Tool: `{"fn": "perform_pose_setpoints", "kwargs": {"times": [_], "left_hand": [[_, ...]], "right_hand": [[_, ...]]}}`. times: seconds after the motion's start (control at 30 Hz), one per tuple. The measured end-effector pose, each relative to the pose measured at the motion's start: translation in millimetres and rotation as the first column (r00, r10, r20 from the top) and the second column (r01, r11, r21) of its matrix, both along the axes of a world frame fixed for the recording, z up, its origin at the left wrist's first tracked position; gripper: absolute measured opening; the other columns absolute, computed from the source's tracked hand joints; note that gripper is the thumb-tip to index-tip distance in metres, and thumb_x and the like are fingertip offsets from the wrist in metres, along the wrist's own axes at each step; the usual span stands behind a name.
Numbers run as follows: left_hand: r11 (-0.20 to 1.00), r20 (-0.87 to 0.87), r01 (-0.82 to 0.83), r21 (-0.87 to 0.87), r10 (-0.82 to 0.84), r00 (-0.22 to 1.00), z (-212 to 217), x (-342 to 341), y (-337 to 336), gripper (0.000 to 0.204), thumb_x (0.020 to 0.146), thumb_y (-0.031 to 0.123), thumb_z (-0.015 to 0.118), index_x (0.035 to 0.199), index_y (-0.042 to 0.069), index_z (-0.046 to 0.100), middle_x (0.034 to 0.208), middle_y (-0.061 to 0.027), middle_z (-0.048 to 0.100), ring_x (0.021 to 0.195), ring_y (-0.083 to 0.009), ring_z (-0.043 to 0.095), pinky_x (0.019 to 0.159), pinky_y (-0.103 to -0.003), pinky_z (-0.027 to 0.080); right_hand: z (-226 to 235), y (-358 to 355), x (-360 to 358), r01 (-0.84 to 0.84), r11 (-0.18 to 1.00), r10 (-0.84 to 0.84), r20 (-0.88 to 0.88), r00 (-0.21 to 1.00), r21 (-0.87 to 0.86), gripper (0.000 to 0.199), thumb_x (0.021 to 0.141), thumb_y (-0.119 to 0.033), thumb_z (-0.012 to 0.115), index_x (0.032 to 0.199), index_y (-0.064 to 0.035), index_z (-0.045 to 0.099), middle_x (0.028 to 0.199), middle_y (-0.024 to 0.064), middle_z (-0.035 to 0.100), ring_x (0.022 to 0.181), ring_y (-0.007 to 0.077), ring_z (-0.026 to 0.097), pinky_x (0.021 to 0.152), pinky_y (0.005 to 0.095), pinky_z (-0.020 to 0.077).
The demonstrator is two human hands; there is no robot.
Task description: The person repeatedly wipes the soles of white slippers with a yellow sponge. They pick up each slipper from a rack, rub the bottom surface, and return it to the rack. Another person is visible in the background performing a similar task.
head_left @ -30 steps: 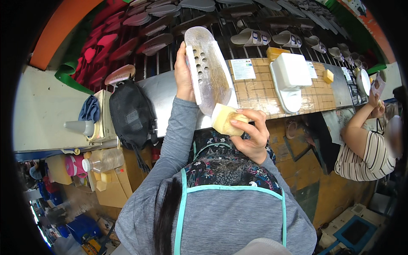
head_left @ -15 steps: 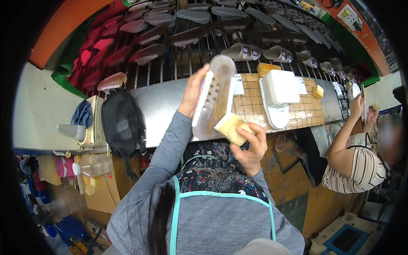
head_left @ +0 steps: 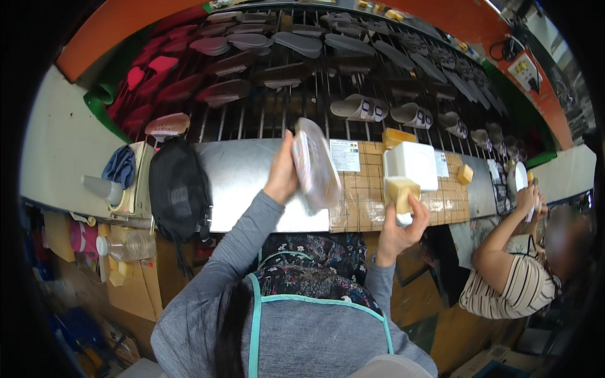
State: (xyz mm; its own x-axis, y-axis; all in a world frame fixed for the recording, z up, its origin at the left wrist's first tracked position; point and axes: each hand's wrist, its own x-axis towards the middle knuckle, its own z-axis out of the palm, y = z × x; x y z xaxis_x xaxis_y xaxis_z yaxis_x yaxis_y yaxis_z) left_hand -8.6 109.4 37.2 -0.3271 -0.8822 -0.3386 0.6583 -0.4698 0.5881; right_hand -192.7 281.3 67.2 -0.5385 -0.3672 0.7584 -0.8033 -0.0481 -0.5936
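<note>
My left hand (head_left: 283, 169) grips a pale translucent shoe sole (head_left: 320, 169) by its side, tilted up over the metal edge of the bench. Its fingers go behind the sole and are partly hidden. To the right, my right hand (head_left: 403, 234) pinches a yellow sponge block (head_left: 402, 188) between thumb and fingers. The sponge is in front of the white box-shaped container (head_left: 411, 162) and covers part of it. Whether the two touch, I cannot tell. The sole and the sponge are well apart.
Beyond the bench, a rod conveyor (head_left: 252, 120) carries rows of soles and strapped slippers (head_left: 358, 107). A black bag (head_left: 178, 189) lies left of the metal plate (head_left: 242, 189). Taped cardboard (head_left: 359, 201) covers the bench; a small sponge (head_left: 465, 174) sits there. A co-worker in stripes (head_left: 513, 283) works at right.
My right hand has taken the sponge away from the sole, rightward to the white container. My left hand has lowered the sole and turned it more onto its edge.
</note>
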Motion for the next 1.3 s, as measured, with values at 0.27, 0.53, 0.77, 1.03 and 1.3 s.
{"fn": "perform_pose_setpoints", "kwargs": {"times": [0.27,0.53,0.77,1.03,1.3], "left_hand": [[0.884,0.649,0.003,-0.468,0.341,0.68,-52.1,47.3,-140.4,0.02,0.091,0.017,0.063,0.101,0.0,0.066,0.101,-0.0125,0.069,0.082,-0.019,0.062,0.071,-0.03,0.046],[0.912,0.721,0.357,-0.204,0.386,-0.575,-33.4,46.9,-126.3,0.029,0.076,0.034,0.075,0.089,0.008,0.075,0.1,-0.0109,0.071,0.11,-0.0348,0.054,0.087,-0.048,0.033],[0.578,0.756,0.688,-0.439,0.652,-0.066,-14.2,-99.3,-136.0,0.04,0.077,0.045,0.071,0.096,0.01,0.074,0.103,-0.013,0.069,0.109,-0.035,0.054,0.087,-0.051,0.039],[0.559,0.777,0.67,-0.488,0.628,0.041,-2.6,-171.6,-132.8,0.041,0.075,0.045,0.074,0.092,0.008,0.075,0.094,-0.0152,0.072,0.094,-0.0315,0.066,0.084,-0.046,0.047],[0.354,0.734,0.728,-0.587,0.613,0.293,32.6,-60.1,44.2,0.027,0.078,0.026,0.076,0.069,0.001,0.071,0.063,-0.0158,0.066,0.051,-0.0264,0.064,0.05,-0.037,0.051]], "right_hand": [[-18.7,36.3,-16.6,-0.022,0.999,0.017,0.126,0.992,0.033,0.04,0.074,0.007,0.072,0.112,-0.0027,0.06,0.107,0.004,0.054,0.096,0.0157,0.052,0.08,0.0283,0.041],[-28.5,56.2,-46.2,0.124,0.988,-0.132,0.096,0.987,0.087,0.039,0.073,0.005,0.071,0.109,-0.0033,0.06,0.103,0.0039,0.055,0.093,0.0149,0.053,0.079,0.0276,0.0419],[-51.7,71.3,-59.2,0.169,0.978,-0.186,0.143,0.972,0.123,0.046,0.067,0.0,0.073,0.11,-0.0015,0.059,0.099,0.0092,0.056,0.089,0.0239,0.056,0.078,0.0331,0.0455],[-48.4,82.4,-48.8,0.175,0.971,-0.201,0.162,0.966,0.165,0.047,0.065,0.0,0.07,0.111,-0.0008,0.058,0.1,0.0129,0.058,0.093,0.0304,0.058,0.085,0.039,0.0474],[-50.2,76.7,-57.8,0.105,0.974,-0.13,0.112,0.985,0.203,0.049,0.065,-0.003,0.072,0.112,-0.0047,0.059,0.1,0.0113,0.059,0.091,0.0315,0.057,0.084,0.0403,0.0434]]}}
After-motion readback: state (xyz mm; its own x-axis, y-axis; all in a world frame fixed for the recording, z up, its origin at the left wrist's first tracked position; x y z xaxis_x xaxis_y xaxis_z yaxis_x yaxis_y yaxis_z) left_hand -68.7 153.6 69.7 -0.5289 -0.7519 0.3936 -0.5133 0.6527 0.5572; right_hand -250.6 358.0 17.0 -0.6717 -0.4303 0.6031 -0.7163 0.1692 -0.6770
